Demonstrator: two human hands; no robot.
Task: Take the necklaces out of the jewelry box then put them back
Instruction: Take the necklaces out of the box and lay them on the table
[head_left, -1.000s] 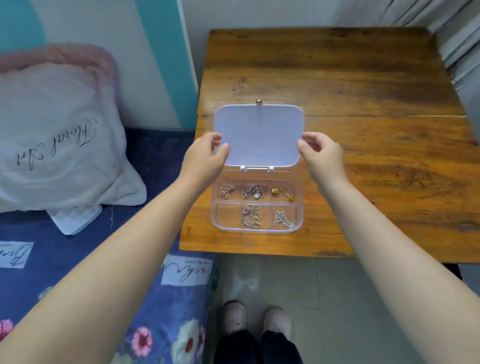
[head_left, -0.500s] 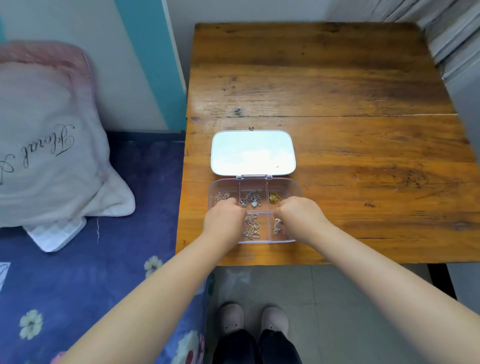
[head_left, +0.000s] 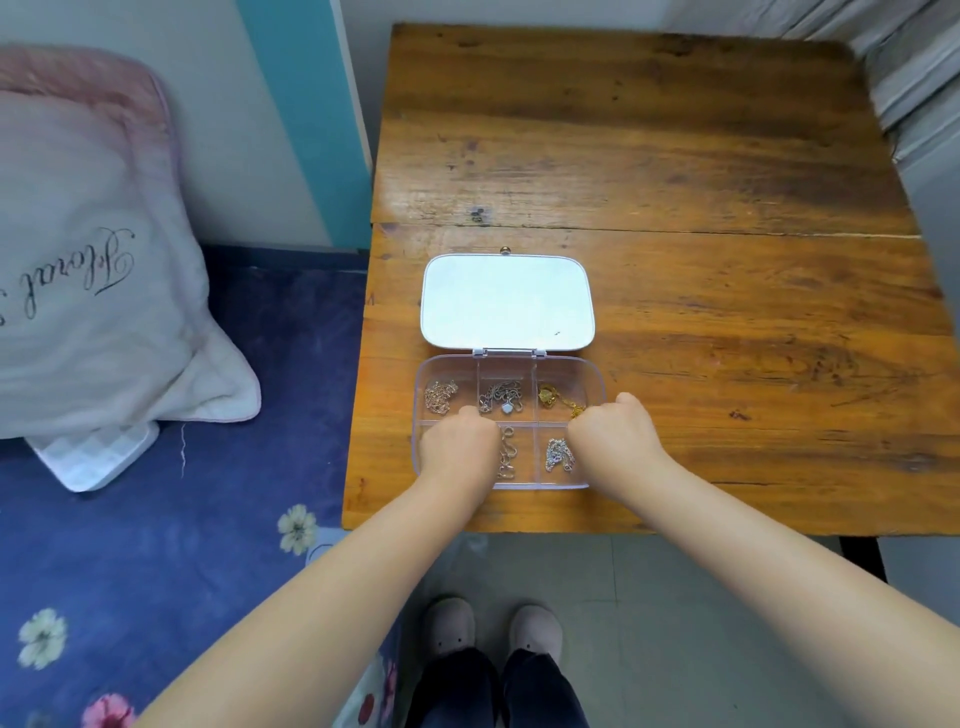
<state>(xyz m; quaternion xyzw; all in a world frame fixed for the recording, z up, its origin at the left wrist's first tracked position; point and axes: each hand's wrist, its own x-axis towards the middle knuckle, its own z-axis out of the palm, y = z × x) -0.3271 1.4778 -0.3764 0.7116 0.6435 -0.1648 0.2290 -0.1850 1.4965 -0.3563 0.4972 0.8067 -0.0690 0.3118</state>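
A clear plastic jewelry box (head_left: 448, 365) lies open near the table's front edge, its white lid (head_left: 506, 301) flat on the wood behind it. The back row holds a rose-gold necklace (head_left: 440, 396), a silver necklace with a pale pendant (head_left: 501, 399) and a gold necklace (head_left: 549, 395). Silver chains lie in the front middle (head_left: 506, 458) and front right (head_left: 557, 454) compartments. My left hand (head_left: 457, 444) covers the front left compartment, fingers curled down. My right hand (head_left: 615, 436) rests over the box's right side, knuckles beside the gold chain. Both hands' fingertips are hidden.
The wooden table (head_left: 701, 260) stretches behind and right of the box. A bed with a blue floral sheet (head_left: 208, 467) and a white pillow (head_left: 93, 291) lies to the left. My slippered feet (head_left: 493, 629) stand on the tiled floor below the table's edge.
A second ago both hands held the lid upright. The lid now lies flat back on the table, and both hands have dropped onto the box's compartments.
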